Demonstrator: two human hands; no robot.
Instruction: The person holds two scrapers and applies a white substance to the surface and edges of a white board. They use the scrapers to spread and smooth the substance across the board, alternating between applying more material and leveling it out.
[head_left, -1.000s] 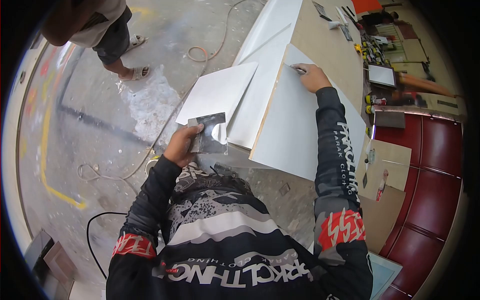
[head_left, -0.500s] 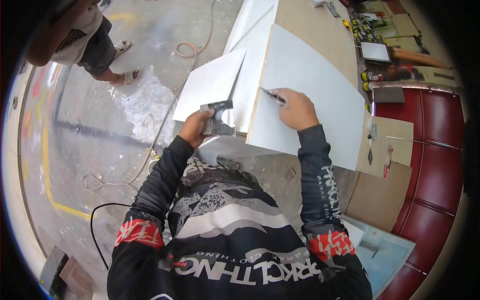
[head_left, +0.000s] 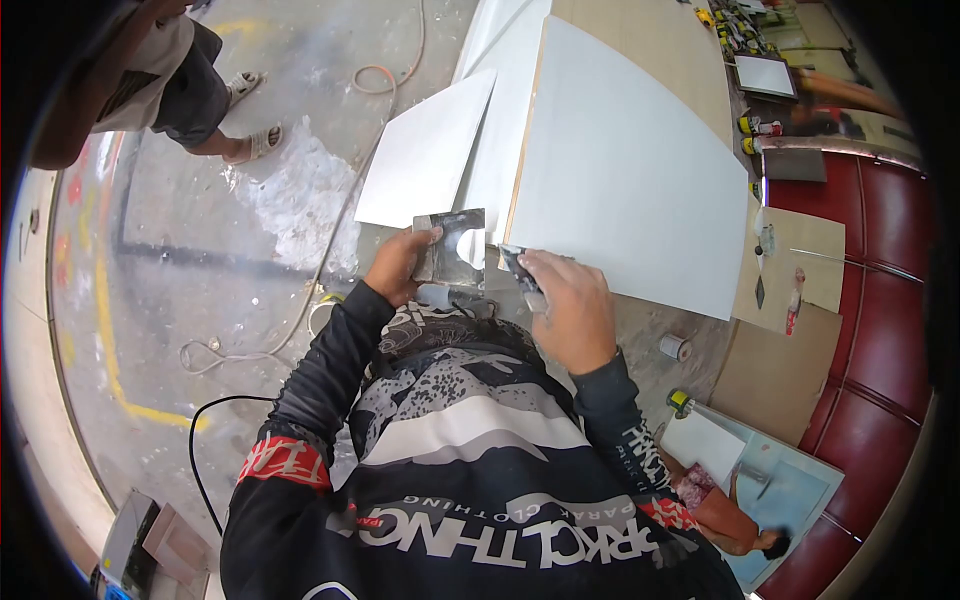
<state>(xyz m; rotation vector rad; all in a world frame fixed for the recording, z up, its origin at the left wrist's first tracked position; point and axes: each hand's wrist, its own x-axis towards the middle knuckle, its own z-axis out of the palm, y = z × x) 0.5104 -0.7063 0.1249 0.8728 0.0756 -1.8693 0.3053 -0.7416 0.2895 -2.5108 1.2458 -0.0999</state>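
My left hand (head_left: 397,266) is closed on the near side of a dark, smeared putty plate (head_left: 440,255) with a white patch of putty (head_left: 469,247) on it. My right hand (head_left: 574,308) grips a putty knife (head_left: 523,272), its blade right at the near left corner of a large white panel (head_left: 630,170). A raw brown edge (head_left: 527,125) runs along that panel's left side. Left of it lies a smaller white board (head_left: 420,160), just beyond the plate.
A person's legs (head_left: 195,100) stand at the upper left, and another person (head_left: 720,510) is at the lower right. A hose (head_left: 330,240) snakes across the stained concrete floor. Cans (head_left: 750,125) and a red padded surface (head_left: 885,310) line the right side.
My right hand has drawn the putty knife down along the panel's left edge to its near corner. The left hand and plate have shifted slightly right. A person has come into view at lower right.
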